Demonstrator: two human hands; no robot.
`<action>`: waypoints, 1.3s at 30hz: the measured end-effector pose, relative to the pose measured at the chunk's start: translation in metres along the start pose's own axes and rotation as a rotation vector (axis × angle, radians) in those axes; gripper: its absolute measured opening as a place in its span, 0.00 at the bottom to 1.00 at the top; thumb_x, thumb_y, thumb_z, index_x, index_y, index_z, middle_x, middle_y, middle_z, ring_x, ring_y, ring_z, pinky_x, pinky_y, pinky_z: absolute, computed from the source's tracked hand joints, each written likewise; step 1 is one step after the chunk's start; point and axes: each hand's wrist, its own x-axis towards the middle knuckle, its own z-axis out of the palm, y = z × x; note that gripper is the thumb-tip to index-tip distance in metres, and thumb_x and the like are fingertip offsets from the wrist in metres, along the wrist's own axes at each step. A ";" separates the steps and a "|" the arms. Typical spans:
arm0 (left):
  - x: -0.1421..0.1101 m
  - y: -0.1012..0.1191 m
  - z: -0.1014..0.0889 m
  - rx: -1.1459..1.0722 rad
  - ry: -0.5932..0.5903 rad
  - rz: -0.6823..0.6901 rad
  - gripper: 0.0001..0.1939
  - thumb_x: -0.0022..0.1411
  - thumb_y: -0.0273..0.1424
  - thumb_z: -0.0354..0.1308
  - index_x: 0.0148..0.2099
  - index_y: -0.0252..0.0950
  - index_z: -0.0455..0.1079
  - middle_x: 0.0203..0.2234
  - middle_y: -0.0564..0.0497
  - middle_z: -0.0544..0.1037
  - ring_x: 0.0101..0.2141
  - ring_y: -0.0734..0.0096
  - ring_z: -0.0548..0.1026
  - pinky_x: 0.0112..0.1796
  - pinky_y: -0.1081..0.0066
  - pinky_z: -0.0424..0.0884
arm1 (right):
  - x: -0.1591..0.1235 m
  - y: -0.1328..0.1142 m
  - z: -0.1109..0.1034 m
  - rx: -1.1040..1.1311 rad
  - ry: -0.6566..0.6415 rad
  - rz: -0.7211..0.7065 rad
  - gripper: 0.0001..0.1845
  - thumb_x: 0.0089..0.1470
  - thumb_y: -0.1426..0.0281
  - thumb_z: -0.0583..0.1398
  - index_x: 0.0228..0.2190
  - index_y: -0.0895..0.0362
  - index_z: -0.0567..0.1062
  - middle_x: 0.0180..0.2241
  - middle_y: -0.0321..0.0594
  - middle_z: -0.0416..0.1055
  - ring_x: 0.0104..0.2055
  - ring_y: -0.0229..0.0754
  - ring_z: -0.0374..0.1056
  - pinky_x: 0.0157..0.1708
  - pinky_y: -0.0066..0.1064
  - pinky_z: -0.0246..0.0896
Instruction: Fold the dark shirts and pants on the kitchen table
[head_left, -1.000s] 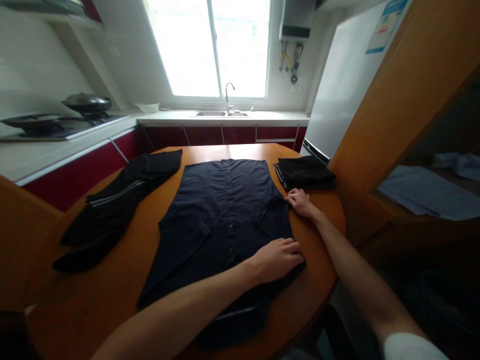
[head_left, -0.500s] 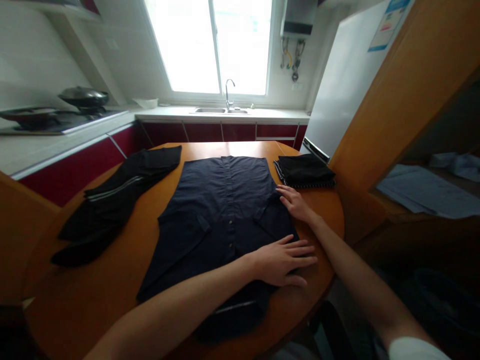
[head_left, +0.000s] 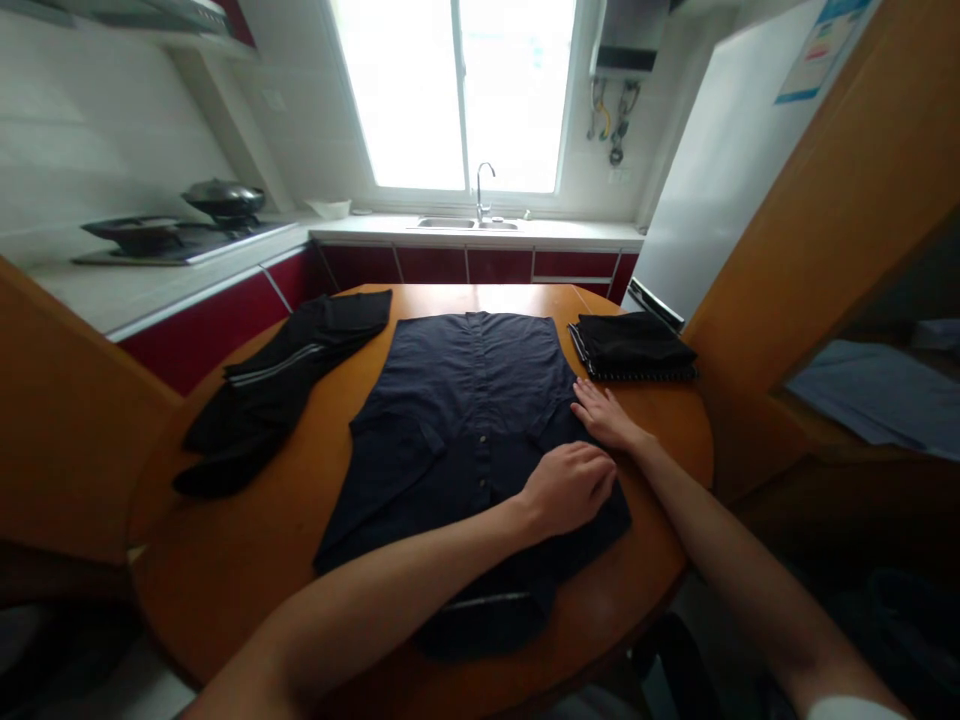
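A dark navy button-up shirt point(head_left: 442, 400) lies spread flat, front up, with both sleeves folded in over its front and the collar end toward me. My left hand point(head_left: 568, 488) reaches across the shirt to its right side, with the fingers curled closed on the fabric near the edge; the fingertips are partly hidden. Just beyond it, my right hand point(head_left: 604, 415) rests with fingers stretched out on the shirt's right edge. My left forearm covers part of the shirt's lower front.
The shirt lies on a round wooden table point(head_left: 225, 560). Black trousers point(head_left: 277, 385) with pale stripes lie at the left. A stack of folded black clothes point(head_left: 634, 345) sits at the back right. Beyond are a counter with a sink point(head_left: 450, 223), a stove with pans point(head_left: 225, 197) and a fridge point(head_left: 720, 160).
My left hand has gone from closed at the shirt's edge, to spread flat, to curled again a little farther up. My right hand has opened from a pinch and lies flat. The view has shifted left.
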 end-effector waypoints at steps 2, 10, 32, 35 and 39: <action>-0.002 -0.006 0.005 0.175 0.075 -0.194 0.19 0.74 0.32 0.44 0.57 0.32 0.71 0.57 0.41 0.74 0.60 0.56 0.69 0.62 0.54 0.60 | 0.000 0.003 0.003 0.033 0.037 -0.023 0.34 0.67 0.58 0.43 0.69 0.58 0.53 0.71 0.47 0.43 0.73 0.51 0.37 0.68 0.59 0.33; -0.013 -0.016 0.019 0.315 -0.076 -0.305 0.28 0.73 0.42 0.45 0.66 0.30 0.62 0.66 0.37 0.62 0.67 0.46 0.55 0.63 0.48 0.54 | 0.004 0.009 0.002 0.367 0.364 -0.088 0.32 0.67 0.58 0.45 0.67 0.58 0.59 0.67 0.47 0.56 0.69 0.49 0.52 0.68 0.47 0.45; -0.013 -0.009 0.002 -0.120 -0.366 0.244 0.35 0.71 0.45 0.51 0.72 0.34 0.50 0.68 0.42 0.58 0.69 0.59 0.50 0.67 0.53 0.45 | 0.001 0.010 -0.009 0.413 0.296 -0.009 0.32 0.67 0.55 0.44 0.60 0.59 0.70 0.64 0.50 0.63 0.67 0.50 0.56 0.66 0.51 0.47; -0.011 -0.007 -0.001 -0.226 -0.386 0.289 0.30 0.71 0.41 0.53 0.70 0.37 0.57 0.66 0.44 0.63 0.68 0.63 0.55 0.67 0.57 0.48 | 0.000 0.017 -0.019 0.700 0.551 0.057 0.31 0.65 0.52 0.47 0.51 0.58 0.77 0.51 0.51 0.76 0.57 0.50 0.70 0.60 0.47 0.60; -0.009 -0.004 -0.005 -0.321 -0.405 0.328 0.26 0.69 0.39 0.57 0.66 0.40 0.64 0.64 0.46 0.67 0.65 0.63 0.61 0.67 0.59 0.51 | -0.011 0.008 -0.035 0.979 0.440 0.072 0.36 0.64 0.46 0.45 0.51 0.58 0.77 0.51 0.52 0.77 0.52 0.52 0.74 0.54 0.47 0.66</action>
